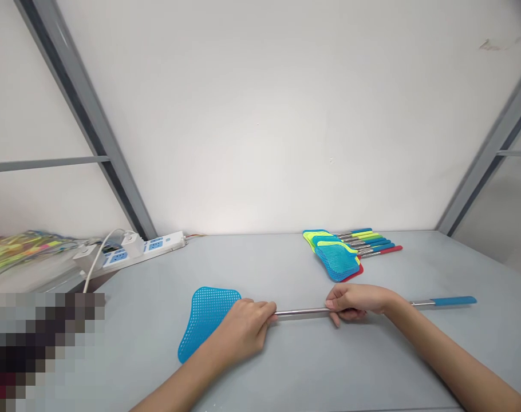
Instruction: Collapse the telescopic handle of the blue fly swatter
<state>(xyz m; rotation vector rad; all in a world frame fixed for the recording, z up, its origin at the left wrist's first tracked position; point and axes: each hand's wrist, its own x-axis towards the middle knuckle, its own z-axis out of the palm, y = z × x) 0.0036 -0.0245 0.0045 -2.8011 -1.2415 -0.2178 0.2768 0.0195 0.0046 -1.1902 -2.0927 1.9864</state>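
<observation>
A blue fly swatter [211, 309] with a metal rod and a blue grip lies across the front of the grey table, its perforated head to the left. Close to that head, my left hand [248, 325] is closed round the rod. My right hand [350, 302] pinches the rod farther along, with the blue grip sticking out to the right beyond my wrist. Part of the swatter head is hidden behind my left hand and forearm.
Several swatters in blue, yellow-green and red [338, 260] lie stacked at the back. A white power strip [157, 245] with plugs and a cable stands at the left edge. Colourful items [24, 252] lie beyond it. A white wall [256, 114] rises behind the table [260, 263].
</observation>
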